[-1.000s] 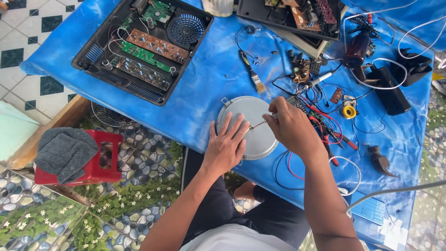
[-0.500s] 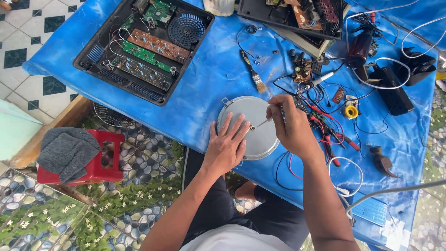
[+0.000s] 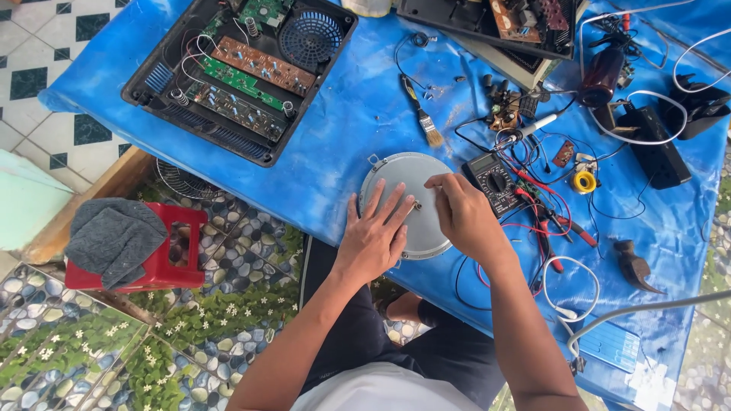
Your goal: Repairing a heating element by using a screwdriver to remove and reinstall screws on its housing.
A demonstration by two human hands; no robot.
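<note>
The left hand [image 3: 373, 240] lies flat, fingers spread, pressing the near half of the round grey metal disc [image 3: 403, 179] at the table's near edge; the disc's centre sits at about one o'clock from that palm. The right hand [image 3: 464, 217] is curled over the disc's right rim, fingertips pinched at a small fitting near the centre, at its ten o'clock. Just beyond, at two o'clock, is a multimeter [image 3: 495, 183]; farther, at twelve, a brush [image 3: 422, 114].
</note>
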